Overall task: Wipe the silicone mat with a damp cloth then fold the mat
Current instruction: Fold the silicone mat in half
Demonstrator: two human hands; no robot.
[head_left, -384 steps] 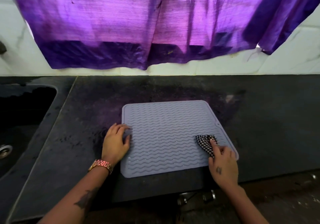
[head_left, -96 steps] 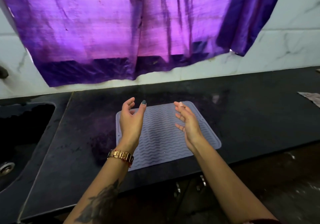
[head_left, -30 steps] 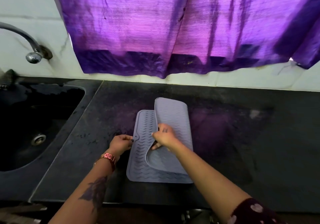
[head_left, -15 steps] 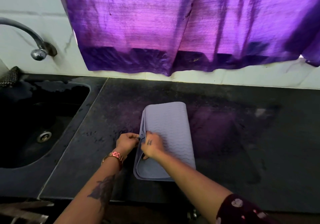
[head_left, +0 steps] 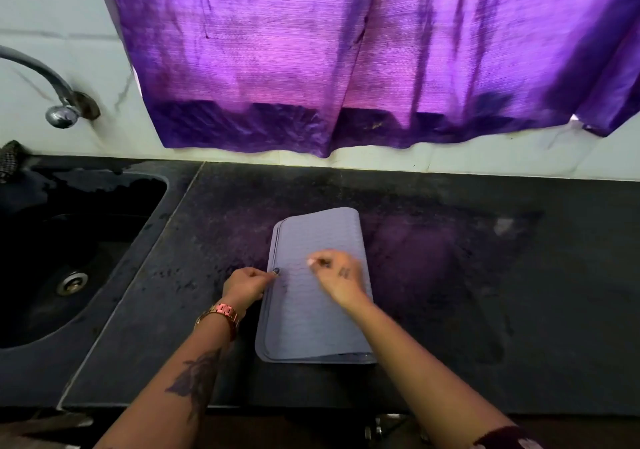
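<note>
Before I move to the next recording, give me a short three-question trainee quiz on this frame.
1. True or false: the mat lies folded in half on the counter.
2. Which hand is at the mat's left edge? A) left hand B) right hand C) neither
3. Fill in: the sink is to the ____ of the mat.

Key:
1. True; the top half lies over the bottom half, with the fold along the right side.
2. A; its fingers are at the left edge, where the two layers meet, while the right hand is over the top layer.
3. Left.
</note>
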